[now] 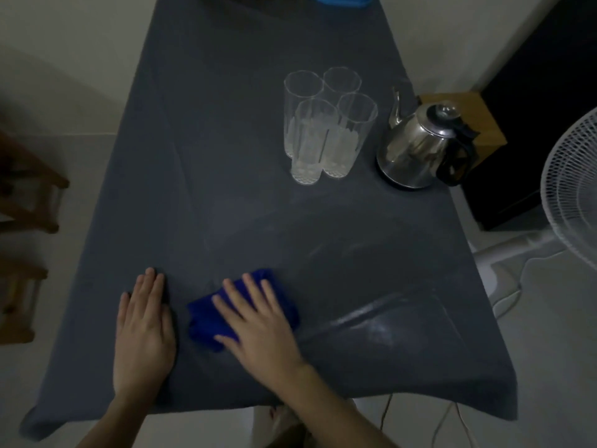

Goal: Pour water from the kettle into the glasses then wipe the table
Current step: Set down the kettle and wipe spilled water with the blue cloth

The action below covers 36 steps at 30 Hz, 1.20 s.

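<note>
My right hand (pixel 255 321) lies flat on the blue cloth (pixel 205 320), fingers straight and slightly spread, pressing it down at the near edge of the table (pixel 226 156). I judge a flat palm suits this job better than a pinch, because it puts the whole wad against the surface. My left hand (pixel 143 331) rests just left of the cloth, apart from it, fingers straight and close together, palm down on the grey cover. It seems to be there to pin the cover so it does not drag while the cloth slides.

The glasses (pixel 326 124) stand bunched in a tight square on the far right half of the table, sides touching or nearly so. They look partly filled, though the dim light makes the level hard to read. The kettle (pixel 416 147) sits upright just to their right, close to the table's right edge, spout pointing far and handle toward the near right. Both are well apart from my hands, which leaves the near half free for wiping. Pale wet streaks (pixel 371 315) show to the right of the cloth, so pouring looks done and wiping is the step in hand.

Counted — four glasses, one kettle, one cloth, two hands. Off the table there is one fan (pixel 571 189) at the right and one cardboard box (pixel 484 124) beyond the kettle.
</note>
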Tool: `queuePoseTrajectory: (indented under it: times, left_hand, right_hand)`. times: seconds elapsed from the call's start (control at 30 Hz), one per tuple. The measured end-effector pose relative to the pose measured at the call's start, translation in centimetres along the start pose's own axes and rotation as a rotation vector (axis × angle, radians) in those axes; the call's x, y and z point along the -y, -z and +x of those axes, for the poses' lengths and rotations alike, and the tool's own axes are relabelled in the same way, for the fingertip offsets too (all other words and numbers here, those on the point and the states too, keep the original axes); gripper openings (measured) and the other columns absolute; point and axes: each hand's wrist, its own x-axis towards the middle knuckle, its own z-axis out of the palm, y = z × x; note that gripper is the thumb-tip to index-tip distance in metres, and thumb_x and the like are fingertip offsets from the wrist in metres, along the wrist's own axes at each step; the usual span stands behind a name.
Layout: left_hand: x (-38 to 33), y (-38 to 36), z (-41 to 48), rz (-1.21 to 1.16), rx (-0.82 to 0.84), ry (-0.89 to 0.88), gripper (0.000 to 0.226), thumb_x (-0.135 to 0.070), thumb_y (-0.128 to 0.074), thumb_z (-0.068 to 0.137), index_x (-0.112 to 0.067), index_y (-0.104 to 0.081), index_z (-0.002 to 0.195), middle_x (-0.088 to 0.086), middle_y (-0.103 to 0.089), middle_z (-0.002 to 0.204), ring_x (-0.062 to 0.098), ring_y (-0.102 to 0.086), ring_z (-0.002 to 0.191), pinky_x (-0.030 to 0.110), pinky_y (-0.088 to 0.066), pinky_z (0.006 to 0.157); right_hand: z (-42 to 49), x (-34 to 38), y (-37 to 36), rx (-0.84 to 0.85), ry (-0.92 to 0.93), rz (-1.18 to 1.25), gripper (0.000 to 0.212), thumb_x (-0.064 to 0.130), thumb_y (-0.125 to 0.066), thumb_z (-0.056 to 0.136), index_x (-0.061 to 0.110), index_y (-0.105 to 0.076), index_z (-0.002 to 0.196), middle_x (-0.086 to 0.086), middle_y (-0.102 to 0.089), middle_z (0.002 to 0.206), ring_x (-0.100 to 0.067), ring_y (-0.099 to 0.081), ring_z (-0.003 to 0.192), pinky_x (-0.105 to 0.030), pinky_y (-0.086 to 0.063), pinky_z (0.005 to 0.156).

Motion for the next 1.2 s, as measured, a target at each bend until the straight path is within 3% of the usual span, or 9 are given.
queuePoseTrajectory:
  times: [0.13,0.27,0.4,0.53,0.7,0.83,1.0,1.1,1.2]
  left_hand:
    - [-0.1,-0.1,0.2,0.006,-0.01,0.005,0.059,-0.026,-0.022,0.095,0.001,-0.036,0.145,0.017,-0.033,0.155,0.029,-0.027,0.145,0.02,0.004,0.12]
    - [0.1,-0.5,0.1,-0.012,-0.022,-0.008,0.057,-0.023,-0.025,0.095,0.002,-0.038,0.144,0.017,-0.033,0.155,0.03,-0.026,0.145,0.026,0.0,0.122]
    - [0.3,-0.7,0.1,-0.009,-0.027,-0.02,0.058,-0.026,-0.023,0.095,0.001,-0.038,0.144,0.017,-0.033,0.155,0.032,-0.028,0.144,0.03,-0.003,0.121]
    - [-0.1,-0.4,0.3,-0.005,-0.02,-0.017,0.058,-0.027,-0.021,0.096,0.002,-0.037,0.144,0.018,-0.033,0.154,0.033,-0.028,0.144,0.029,0.0,0.121]
    - [-0.3,-0.1,0.1,0.006,-0.002,-0.007,0.057,-0.026,-0.021,0.097,0.0,-0.035,0.146,0.016,-0.031,0.156,0.028,-0.025,0.146,0.027,0.002,0.122]
    - [-0.2,-0.1,0.1,0.021,0.018,0.014,0.056,-0.027,-0.022,0.098,-0.003,-0.033,0.148,0.012,-0.03,0.157,0.022,-0.022,0.146,0.024,0.004,0.121]
    - [-0.3,0.0,0.2,0.015,0.029,0.018,0.058,-0.03,-0.021,0.097,-0.004,-0.032,0.148,0.011,-0.029,0.157,0.021,-0.022,0.147,0.023,0.004,0.121]
    - [-0.5,0.1,0.2,0.003,0.023,0.015,0.059,-0.031,-0.022,0.097,-0.003,-0.033,0.148,0.012,-0.029,0.157,0.023,-0.023,0.146,0.025,0.002,0.122]
    - [-0.5,0.0,0.1,-0.007,0.014,0.012,0.059,-0.031,-0.022,0.096,-0.003,-0.033,0.148,0.012,-0.029,0.157,0.023,-0.022,0.147,0.026,0.002,0.122]
  right_hand:
    - [-1.1,-1.7,-0.4,-0.047,0.086,-0.009,0.05,0.033,-0.04,0.093,0.016,-0.049,0.138,-0.004,-0.042,0.151,-0.027,-0.032,0.142,-0.045,-0.025,0.118]
    - [-5.0,-9.3,0.9,-0.065,0.05,-0.099,0.054,0.029,-0.048,0.083,0.017,-0.052,0.136,-0.004,-0.047,0.147,-0.027,-0.042,0.137,-0.043,-0.026,0.114]
    - [-9.0,-18.1,3.6,-0.002,-0.212,-0.139,0.054,0.04,-0.042,0.09,0.019,-0.048,0.139,-0.003,-0.042,0.15,-0.028,-0.038,0.138,-0.044,-0.022,0.114]
    - [-10.1,-23.8,6.4,-0.026,-0.486,-0.103,0.063,0.052,-0.016,0.098,0.016,-0.045,0.141,-0.007,-0.041,0.15,-0.034,-0.032,0.14,-0.052,-0.023,0.115]
    - [-4.1,-22.0,6.0,-0.175,-0.726,0.038,0.052,0.038,-0.037,0.1,0.011,-0.042,0.144,-0.009,-0.035,0.154,-0.035,-0.025,0.144,-0.054,-0.018,0.117]
    - [1.8,-15.7,4.4,-0.144,-0.496,0.042,0.06,0.045,-0.029,0.093,0.01,-0.051,0.137,-0.01,-0.046,0.147,-0.037,-0.041,0.135,-0.052,-0.029,0.111]
    - [3.2,-7.6,1.8,-0.144,-0.18,0.05,0.053,0.036,-0.052,0.091,0.014,-0.047,0.139,-0.01,-0.038,0.152,-0.033,-0.034,0.14,-0.052,-0.026,0.116]
    - [1.6,-8.2,1.2,-0.167,-0.139,0.077,0.061,0.021,-0.072,0.081,0.014,-0.05,0.137,-0.014,-0.038,0.151,-0.031,-0.036,0.139,-0.049,-0.026,0.116]
    - [0.1,-12.4,1.9,-0.16,-0.121,0.011,0.066,0.014,-0.078,0.07,0.013,-0.055,0.132,-0.016,-0.043,0.148,-0.033,-0.041,0.135,-0.046,-0.026,0.116]
